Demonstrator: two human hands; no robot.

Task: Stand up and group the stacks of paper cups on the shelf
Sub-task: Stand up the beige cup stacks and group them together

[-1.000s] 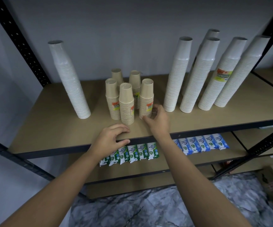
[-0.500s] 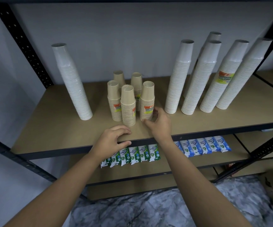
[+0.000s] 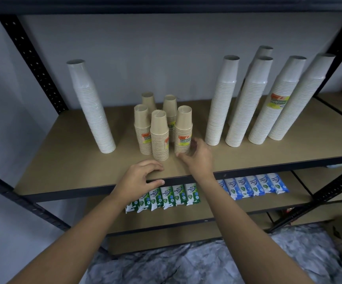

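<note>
Tan wooden shelf board [image 3: 63,160] in a black metal frame fills most of your view, and all the cups stand on it upside down.

At about 2 o'clock from the middle of the board you have five tall stacks of white paper cups [image 3: 248,103], upright and close together; one of them stands behind the others, and one at the right carries a yellow and orange label. At about 10 o'clock one more tall white paper cup stack [image 3: 93,111] stands alone, well apart from the rest.

Between them, near the centre, five short stacks of brown paper cups [image 3: 159,132] are grouped tightly, three in front and two behind.

Below the board, at 6 o'clock, a lower shelf carries a row of green wipe packets [image 3: 166,197] and, to its right, a row of blue wipe packets [image 3: 254,186].

Your right hand [image 3: 198,158] is at the base of the front right brown stack, at its 4 o'clock side. The fingers are curved and spread around the bottom cups, and the thumb tip is just beside the stack; I cannot tell if the hand really touches it, and it closes on nothing.

Your left hand [image 3: 139,177] rests on the front edge of the board at 6 o'clock from the brown group, fingers bent loosely, holding nothing.
</note>
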